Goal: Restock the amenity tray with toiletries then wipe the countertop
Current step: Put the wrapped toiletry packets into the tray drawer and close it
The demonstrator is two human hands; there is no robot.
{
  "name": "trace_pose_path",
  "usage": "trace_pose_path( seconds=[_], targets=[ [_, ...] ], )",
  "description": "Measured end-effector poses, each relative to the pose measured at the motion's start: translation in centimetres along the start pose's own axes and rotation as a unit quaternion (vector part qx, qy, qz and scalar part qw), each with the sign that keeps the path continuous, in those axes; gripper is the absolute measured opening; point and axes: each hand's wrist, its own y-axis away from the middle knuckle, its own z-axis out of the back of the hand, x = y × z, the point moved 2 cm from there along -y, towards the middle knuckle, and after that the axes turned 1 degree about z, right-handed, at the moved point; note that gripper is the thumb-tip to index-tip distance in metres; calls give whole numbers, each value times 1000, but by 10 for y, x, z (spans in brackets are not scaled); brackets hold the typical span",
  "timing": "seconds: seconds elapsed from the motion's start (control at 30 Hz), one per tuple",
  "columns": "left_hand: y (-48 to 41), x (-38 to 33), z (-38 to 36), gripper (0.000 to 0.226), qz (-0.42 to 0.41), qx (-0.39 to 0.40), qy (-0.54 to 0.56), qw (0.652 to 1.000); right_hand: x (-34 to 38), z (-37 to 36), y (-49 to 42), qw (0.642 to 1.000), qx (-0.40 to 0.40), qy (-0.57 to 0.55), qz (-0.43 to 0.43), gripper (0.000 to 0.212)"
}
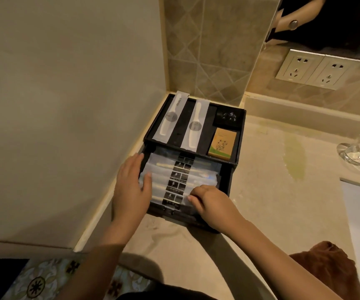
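Beige stone surface [261,191] in a tiled corner: black amenity tray [238,135] against the wall, upper tier stocked, wiping apparently undone. Left hand [131,187] flat, fingers released, and right hand [209,200], fingers curled, pressing wrapped toothbrush packets [174,180] into the open drawer. Clear room rightward; brown cloth [326,263] near front edge.

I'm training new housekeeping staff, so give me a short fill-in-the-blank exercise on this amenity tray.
1. The black amenity tray sits in the ____ of the countertop, against two walls.
2. The top level holds ____ white combs in sleeves.
3. Both hands, left and right, rest on the packets in the open ____.

Missing words: corner; two; drawer
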Motion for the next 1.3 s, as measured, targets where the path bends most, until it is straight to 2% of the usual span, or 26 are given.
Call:
trace_pose_path(
  seconds=[0.13, 0.27, 0.4, 0.47, 0.57, 0.67, 0.77, 0.93, 1.3],
  targets=[
    [-69, -22, -24, 54, -134, 123, -102, 978, 13, 2, 17, 999, 29, 15, 11, 35],
    [-121, -36, -55, 62, -236, 224, -202, 924, 24, -9, 26, 996, 26, 79, -17, 34],
    [-140, -27, -73, 67, -274, 295, -236, 884, 40, -18, 33, 987, -48, 144, -57, 16],
    [-142, -19, -77, 66, -265, 319, -246, 876, 46, -24, 36, 982, -105, 131, -87, 19],
    [-142, -15, -78, 64, -257, 341, -256, 867, 52, -34, 39, 974, -149, 122, -117, 17],
    [-141, -13, -76, 67, -261, 362, -258, 857, 57, -40, 43, 969, -152, 139, -138, 18],
    [-139, -12, -76, 68, -274, 355, -272, 852, 55, -47, 43, 969, -157, 122, -148, 19],
    [-141, -15, -78, 66, -288, 332, -291, 850, 51, -54, 37, 952, -221, 130, -166, 23],
    [-143, -11, -84, 66, -300, 329, -309, 840, 46, -71, 34, 926, -313, 158, -138, 24]
  ],
)
